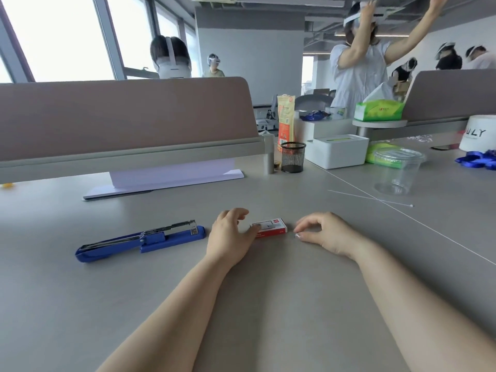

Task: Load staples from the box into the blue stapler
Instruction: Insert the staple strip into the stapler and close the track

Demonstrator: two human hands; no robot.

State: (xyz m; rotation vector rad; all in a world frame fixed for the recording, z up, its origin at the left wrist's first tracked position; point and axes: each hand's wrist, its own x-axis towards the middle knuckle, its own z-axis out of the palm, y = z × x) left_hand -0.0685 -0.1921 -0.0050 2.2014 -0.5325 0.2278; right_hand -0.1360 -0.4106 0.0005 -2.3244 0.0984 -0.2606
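The blue stapler (pixel 139 240) lies flat on the grey desk (pixel 268 285), swung fully open, its metal staple rail exposed and pointing right. To its right sits a small red and white staple box (pixel 271 226), closed as far as I can tell. My left hand (pixel 230 237) rests at the box's left end, thumb touching its near left corner, fingers curled above it. My right hand (pixel 324 232) lies just right of the box, thumb and forefinger pinched together a short gap from the box's right end, nothing visible in it.
A desk divider (pixel 126 122) and a folded white stand (pixel 171 178) are behind the stapler. A black mesh pen cup (pixel 293 157), white box (pixel 336 150), clear plastic cup (pixel 397 170) and thin white stick (pixel 370 197) stand at the back right. Other people sit and stand beyond.
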